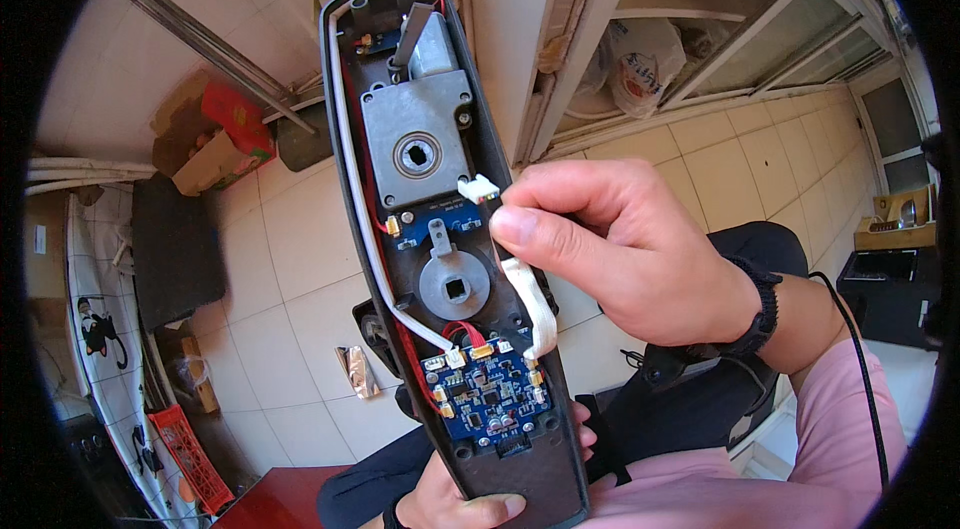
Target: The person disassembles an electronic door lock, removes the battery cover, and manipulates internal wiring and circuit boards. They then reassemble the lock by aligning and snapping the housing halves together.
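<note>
A long black smart-lock housing (525, 489) stands tilted before me, its inside facing up. My left hand (455, 497) is closed around its lower end, thumb on the front face. Between thumb and forefinger, my right hand (625, 254) pinches a cable close to its white plug (478, 190). White wrap (532, 304) covers the cable's lower part, which runs down to the blue circuit board (490, 399). The plug's end is free, beside the grey gearbox (395, 119). Below the gearbox lies a round grey part (455, 284) with a square hole. Red and white wires follow the left wall.
Beige floor tiles (315, 304) lie below, with a crumpled brown wrapper (358, 372) on them. A cardboard box (190, 144), metal poles (215, 49) and a red crate (190, 459) stand at left. A glass-panelled frame (740, 39) rises at the upper right.
</note>
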{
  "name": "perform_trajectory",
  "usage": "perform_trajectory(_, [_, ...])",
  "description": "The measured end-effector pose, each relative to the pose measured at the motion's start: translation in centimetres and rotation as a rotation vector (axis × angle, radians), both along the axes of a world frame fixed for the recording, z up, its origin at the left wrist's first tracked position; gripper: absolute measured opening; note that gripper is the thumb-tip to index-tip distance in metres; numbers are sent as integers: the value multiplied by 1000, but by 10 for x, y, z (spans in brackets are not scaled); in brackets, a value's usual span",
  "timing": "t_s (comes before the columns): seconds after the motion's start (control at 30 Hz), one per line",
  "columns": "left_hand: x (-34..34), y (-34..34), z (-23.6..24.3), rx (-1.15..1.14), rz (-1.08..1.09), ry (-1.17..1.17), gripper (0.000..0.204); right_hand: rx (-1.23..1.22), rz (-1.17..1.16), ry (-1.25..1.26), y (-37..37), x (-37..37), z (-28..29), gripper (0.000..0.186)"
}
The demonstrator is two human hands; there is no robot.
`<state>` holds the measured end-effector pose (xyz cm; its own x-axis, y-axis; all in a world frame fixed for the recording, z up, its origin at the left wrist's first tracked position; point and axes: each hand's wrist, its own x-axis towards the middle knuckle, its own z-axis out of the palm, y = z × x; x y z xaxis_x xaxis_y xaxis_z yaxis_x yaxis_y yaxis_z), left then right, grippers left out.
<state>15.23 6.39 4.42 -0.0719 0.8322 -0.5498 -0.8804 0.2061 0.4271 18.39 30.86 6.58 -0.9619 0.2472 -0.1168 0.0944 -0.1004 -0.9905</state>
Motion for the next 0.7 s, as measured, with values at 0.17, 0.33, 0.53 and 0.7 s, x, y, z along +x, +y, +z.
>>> perform_trajectory(0.17, [-3, 3, -1, -8, 9, 24, 90, 42, 20, 41, -2, -2, -4, 20])
perform_trajectory(0.33, [-2, 4, 0, 7, 31, 32, 91, 319, 73, 85, 4, 0, -3, 17])
perform_trajectory(0.53, [-4, 3, 5, -34, -20, 18, 90, 274, 4, 28, 5, 0, -4, 16])
perform_trajectory(0.7, [-2, 7, 13, -135, 38, -10, 92, 94, -154, 4, 3, -5, -9, 17])
